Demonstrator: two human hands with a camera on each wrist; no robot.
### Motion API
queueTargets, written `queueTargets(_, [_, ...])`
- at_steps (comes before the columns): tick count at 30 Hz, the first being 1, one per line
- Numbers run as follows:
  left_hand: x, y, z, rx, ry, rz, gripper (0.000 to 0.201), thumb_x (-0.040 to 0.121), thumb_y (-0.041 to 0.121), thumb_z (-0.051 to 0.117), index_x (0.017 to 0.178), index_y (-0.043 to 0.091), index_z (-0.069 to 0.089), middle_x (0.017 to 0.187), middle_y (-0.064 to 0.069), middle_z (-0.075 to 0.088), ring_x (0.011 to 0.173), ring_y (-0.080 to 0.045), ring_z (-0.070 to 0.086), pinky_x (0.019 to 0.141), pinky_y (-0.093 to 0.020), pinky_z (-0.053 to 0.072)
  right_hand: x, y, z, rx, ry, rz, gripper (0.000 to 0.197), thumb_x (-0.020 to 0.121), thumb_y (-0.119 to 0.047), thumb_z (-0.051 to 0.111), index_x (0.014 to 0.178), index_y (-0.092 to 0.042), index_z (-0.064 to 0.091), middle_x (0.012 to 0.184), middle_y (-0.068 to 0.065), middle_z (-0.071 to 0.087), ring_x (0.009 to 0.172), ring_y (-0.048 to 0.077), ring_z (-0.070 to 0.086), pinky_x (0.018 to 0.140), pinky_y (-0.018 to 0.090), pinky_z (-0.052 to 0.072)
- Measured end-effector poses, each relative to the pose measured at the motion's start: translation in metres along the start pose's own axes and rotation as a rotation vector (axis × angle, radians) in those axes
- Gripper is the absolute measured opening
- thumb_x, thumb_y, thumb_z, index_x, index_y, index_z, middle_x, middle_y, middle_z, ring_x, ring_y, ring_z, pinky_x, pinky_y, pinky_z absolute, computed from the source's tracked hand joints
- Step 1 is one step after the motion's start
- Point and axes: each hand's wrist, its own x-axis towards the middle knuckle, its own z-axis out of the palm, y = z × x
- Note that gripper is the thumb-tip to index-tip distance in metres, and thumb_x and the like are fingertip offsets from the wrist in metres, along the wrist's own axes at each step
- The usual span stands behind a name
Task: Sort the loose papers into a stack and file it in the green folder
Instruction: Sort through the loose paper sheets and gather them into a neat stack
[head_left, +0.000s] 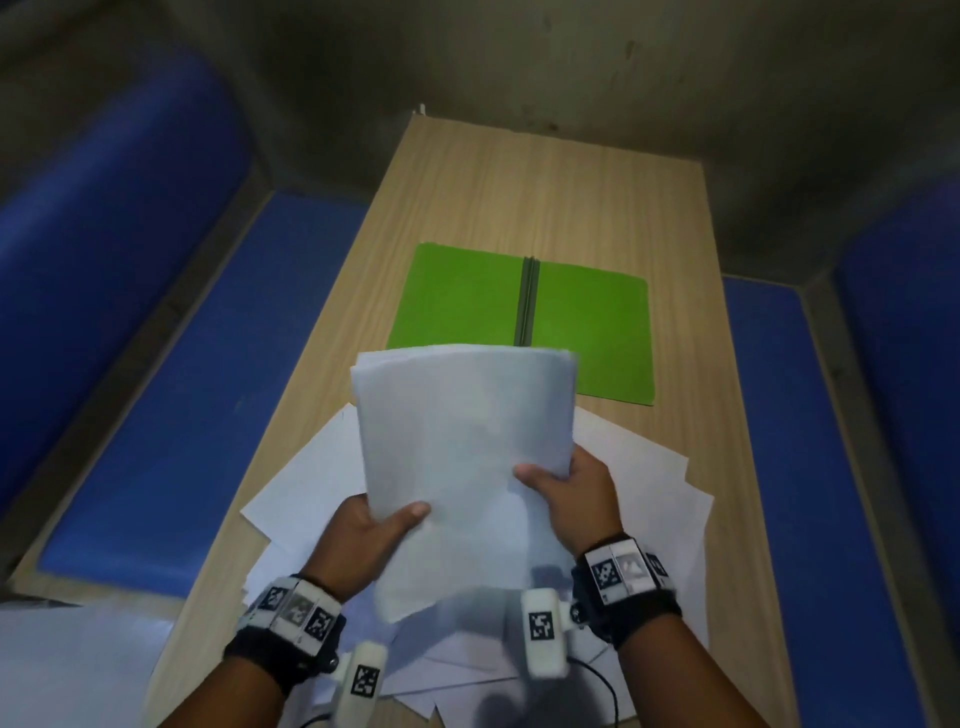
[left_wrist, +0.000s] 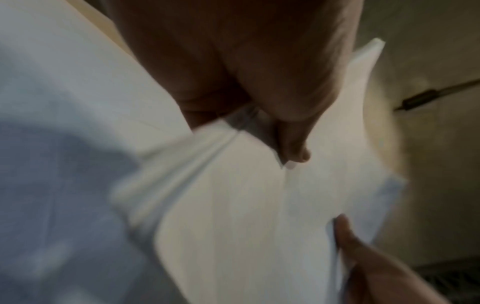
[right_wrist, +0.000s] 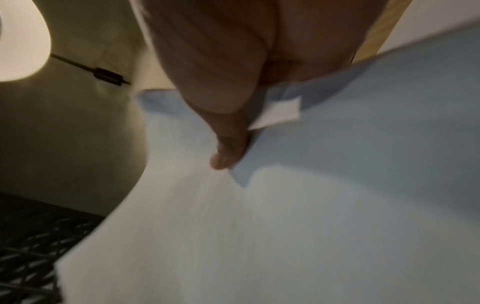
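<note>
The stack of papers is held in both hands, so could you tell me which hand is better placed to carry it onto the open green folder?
Probably the right hand. It grips the stack higher up its right edge, nearer the green folder; the left hand pinches the lower left edge, closer to the body.

A light wooden table with a straight grain runs from the near edge toward the far wall. Blue padded bench seats flank it: one on the left with a blue backrest beyond it, and one on the right with its own backrest. A stained, grey-brown wall closes the far end. A thin black cable lies on the near part of the table.
</note>
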Motion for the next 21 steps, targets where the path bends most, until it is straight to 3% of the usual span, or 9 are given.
queueTargets(3, [-0.007,-0.013,-0.036,0.096,0.164,-0.024,0.019,0.086,0.025,0.078,0.082,0.007,0.075,0.07,-0.004,0.078,0.064,-0.015,0.072,0.053,-0.024,0.052,0.009,0.022,0.021,-0.115,0.004,0.222,0.029,0.081,-0.038,0.074,0.076,-0.012,0.062,0.063,-0.007,0.064,0.057,0.01,0.062,0.054,0.022,0.053])
queueTargets(5, [-0.009,-0.03,-0.065,0.138,0.258,-0.076,0.028,0.084,0.033,0.079,0.086,0.005,0.076,0.075,-0.011,0.077,0.067,-0.021,0.069,0.058,-0.033,0.05,0.017,0.056,0.032,-0.209,0.007,0.46,0.054,0.074,-0.06,0.068,0.086,-0.008,0.064,0.074,0.004,0.068,0.069,0.026,0.068,0.067,0.034,0.057])
queueTargets(7, [-0.014,-0.047,-0.088,0.16,0.309,-0.154,0.032,0.084,0.036,0.079,0.086,0.004,0.075,0.071,-0.012,0.074,0.062,-0.023,0.065,0.055,-0.034,0.047,0.02,0.078,0.038,-0.348,-0.035,0.556,0.069,0.067,-0.068,0.065,0.094,-0.004,0.064,0.092,0.011,0.069,0.091,0.031,0.069,0.076,0.032,0.053])
queueTargets(9, [-0.019,-0.059,-0.103,0.198,0.336,-0.217,0.03,0.086,0.033,0.077,0.086,0.003,0.075,0.071,-0.016,0.072,0.062,-0.025,0.063,0.054,-0.034,0.045,0.02,0.084,0.046,-0.369,0.016,0.583,0.073,0.072,-0.06,0.07,0.112,0.001,0.06,0.114,0.014,0.066,0.106,0.031,0.064,0.077,0.025,0.044])
queueTargets(11, [-0.023,-0.074,-0.108,0.241,0.354,-0.254,0.032,0.087,0.032,0.075,0.089,0.0,0.074,0.077,-0.021,0.072,0.07,-0.03,0.066,0.058,-0.036,0.046,0.021,0.083,0.057,-0.381,0.055,0.583,0.076,0.07,-0.054,0.075,0.12,0.0,0.056,0.122,0.011,0.063,0.11,0.029,0.062,0.083,0.025,0.047])
queueTargets(13, [-0.024,-0.09,-0.104,0.267,0.35,-0.307,0.035,0.089,0.033,0.073,0.091,-0.001,0.072,0.083,-0.023,0.071,0.076,-0.034,0.065,0.064,-0.04,0.046,0.021,0.077,0.066,-0.377,0.067,0.603,0.077,0.066,-0.048,0.08,0.12,0.0,0.053,0.121,0.007,0.061,0.11,0.029,0.062,0.089,0.029,0.05])
queueTargets(16, [-0.023,-0.108,-0.089,0.29,0.334,-0.354,0.039,0.089,0.041,0.072,0.087,0.002,0.072,0.084,-0.024,0.071,0.076,-0.036,0.064,0.069,-0.042,0.05,0.026,0.079,0.07,-0.321,0.078,0.581,0.05,0.066,-0.029,0.085,0.1,-0.005,0.058,0.104,0.003,0.066,0.088,0.022,0.063,0.077,0.023,0.05])
queueTargets(18, [-0.023,-0.112,-0.081,0.289,0.313,-0.366,0.038,0.088,0.042,0.072,0.084,0.004,0.071,0.085,-0.023,0.072,0.075,-0.034,0.063,0.071,-0.043,0.051,0.028,0.081,0.067,-0.328,0.045,0.538,0.034,0.072,-0.019,0.082,0.099,-0.005,0.066,0.102,0.007,0.071,0.081,0.02,0.062,0.071,0.021,0.048])
queueTargets(21, [-0.026,-0.107,-0.081,0.22,0.304,-0.374,0.035,0.088,0.038,0.073,0.091,0.003,0.071,0.089,-0.021,0.071,0.079,-0.033,0.064,0.076,-0.043,0.05,0.03,0.08,0.054,-0.304,0.048,0.495,0.055,0.079,-0.022,0.077,0.127,-0.001,0.059,0.132,0.013,0.062,0.111,0.026,0.062,0.094,0.03,0.05])
